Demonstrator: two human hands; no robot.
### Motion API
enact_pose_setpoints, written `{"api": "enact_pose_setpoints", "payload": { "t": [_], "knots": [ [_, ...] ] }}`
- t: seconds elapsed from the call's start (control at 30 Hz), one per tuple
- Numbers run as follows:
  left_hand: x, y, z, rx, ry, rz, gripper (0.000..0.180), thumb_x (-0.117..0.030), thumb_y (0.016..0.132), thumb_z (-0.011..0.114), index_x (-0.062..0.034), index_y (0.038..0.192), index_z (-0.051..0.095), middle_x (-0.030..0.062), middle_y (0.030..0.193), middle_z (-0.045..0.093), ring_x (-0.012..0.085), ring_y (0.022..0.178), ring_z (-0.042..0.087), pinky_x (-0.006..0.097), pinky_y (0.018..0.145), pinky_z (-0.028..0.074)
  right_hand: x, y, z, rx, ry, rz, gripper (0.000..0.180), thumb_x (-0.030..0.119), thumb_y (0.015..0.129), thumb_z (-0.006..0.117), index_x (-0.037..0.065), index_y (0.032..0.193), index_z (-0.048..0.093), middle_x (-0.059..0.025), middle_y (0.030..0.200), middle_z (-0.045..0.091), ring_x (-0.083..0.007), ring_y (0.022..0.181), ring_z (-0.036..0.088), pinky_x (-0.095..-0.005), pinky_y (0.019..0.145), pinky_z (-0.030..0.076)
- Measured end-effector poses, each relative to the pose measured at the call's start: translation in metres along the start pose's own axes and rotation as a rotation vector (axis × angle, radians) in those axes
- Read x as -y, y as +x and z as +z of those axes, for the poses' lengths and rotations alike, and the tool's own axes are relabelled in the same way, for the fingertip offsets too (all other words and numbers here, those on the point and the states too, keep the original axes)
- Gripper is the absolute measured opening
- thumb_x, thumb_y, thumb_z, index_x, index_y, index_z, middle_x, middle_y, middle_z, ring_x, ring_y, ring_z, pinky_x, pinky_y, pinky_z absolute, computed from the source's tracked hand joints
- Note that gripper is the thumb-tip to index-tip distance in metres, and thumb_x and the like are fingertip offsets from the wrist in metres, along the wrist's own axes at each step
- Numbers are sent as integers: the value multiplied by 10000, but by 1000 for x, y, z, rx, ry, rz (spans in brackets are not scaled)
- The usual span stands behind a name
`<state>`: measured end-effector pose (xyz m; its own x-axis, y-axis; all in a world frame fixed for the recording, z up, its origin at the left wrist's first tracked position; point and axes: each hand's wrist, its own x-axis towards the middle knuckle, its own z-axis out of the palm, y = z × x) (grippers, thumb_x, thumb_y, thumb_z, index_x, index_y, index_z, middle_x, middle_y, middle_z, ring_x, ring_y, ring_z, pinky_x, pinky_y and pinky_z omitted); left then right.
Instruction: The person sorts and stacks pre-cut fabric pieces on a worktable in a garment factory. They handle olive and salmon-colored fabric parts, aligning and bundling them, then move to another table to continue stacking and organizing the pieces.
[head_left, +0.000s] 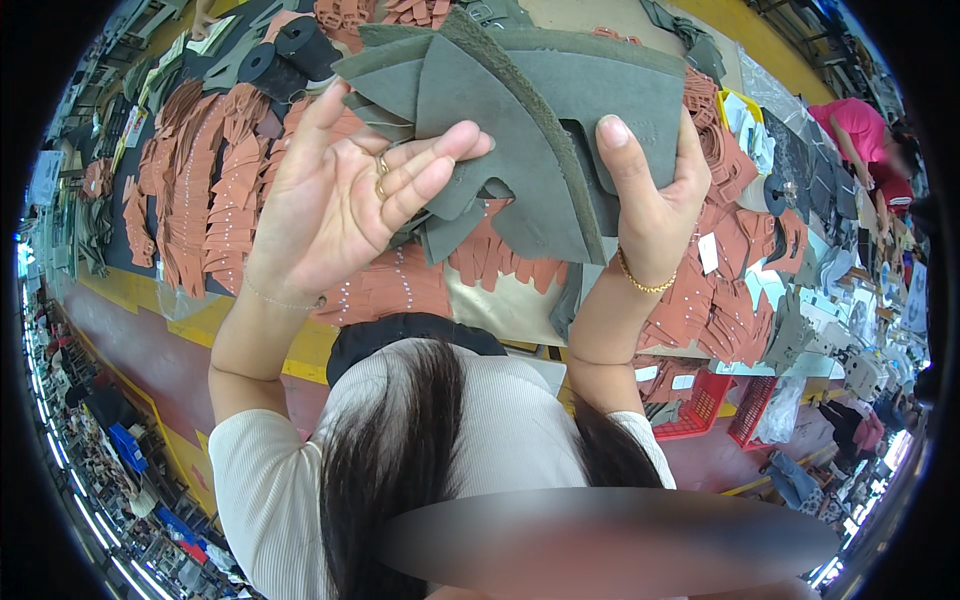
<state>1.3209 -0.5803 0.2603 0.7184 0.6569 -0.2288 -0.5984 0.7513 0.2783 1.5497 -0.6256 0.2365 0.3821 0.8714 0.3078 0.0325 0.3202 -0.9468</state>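
A thick stack of flat grey-green cut panels [500,130], leather-like with rough edges and notched cutouts, is raised above the table. My right hand [655,195] grips its right side, thumb on the front and fingers behind. Several panels are fanned out toward the left. My left hand [345,195] is palm up at the stack's left side, its thumb raised and its fingers stretched across the front of the lower panels. Whether those fingertips touch the panels, I cannot tell. Behind and below the stack, rows of reddish-brown cut pieces [190,200] cover the table.
Two black rolls [270,70] stand at the back left. On the right are a yellow bin [740,105] and more reddish-brown pieces [715,300]. Red crates [695,405] sit below the table edge. Another person in pink [855,130] works at the far right.
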Motion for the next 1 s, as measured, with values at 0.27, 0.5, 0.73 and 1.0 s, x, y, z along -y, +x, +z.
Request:
{"api": "enact_pose_setpoints", "payload": {
  "t": [0.27, 0.5, 0.73, 1.0],
  "knots": [
    [-2, 7, 2, -44, -27, -19, 748, -464, 974, 404, 205, 1279, 267, 435, 1338, 308, 385, 1264, 438, 398, 1038, 439, -3, 6, -4, 8, 25, 40, 339, 164, 810, 716, -45, 1050, 599, -55, 921, 640, -112, 837, 558, -249, 794, 448],
    [-5, 7, 16, 6, -176, -67, 795, -436, 990, 380, 102, 1430, -7, 405, 1447, -81, 367, 1423, 66, 451, 1173, 146, -12, 11, -11, -18, 103, 131, 311, 189, 838, 672, -44, 1033, 606, -46, 911, 639, -100, 816, 542, -236, 772, 437],
    [-4, 11, 24, 63, -202, -80, 824, -424, 992, 379, 88, 1426, -98, 383, 1439, -191, 353, 1429, -43, 449, 1178, 89, -19, 15, -14, -14, 158, 165, 301, 166, 843, 657, -48, 1048, 606, -49, 932, 644, -97, 825, 549, -235, 787, 438],
    [-4, 11, 21, 157, -190, -88, 811, -398, 995, 383, 98, 1421, -96, 380, 1427, -232, 363, 1422, -67, 444, 1179, 82, -22, 14, -15, -24, 167, 184, 323, 177, 833, 661, -46, 1060, 610, -53, 937, 642, -103, 830, 556, -239, 790, 439]
  ]
}}
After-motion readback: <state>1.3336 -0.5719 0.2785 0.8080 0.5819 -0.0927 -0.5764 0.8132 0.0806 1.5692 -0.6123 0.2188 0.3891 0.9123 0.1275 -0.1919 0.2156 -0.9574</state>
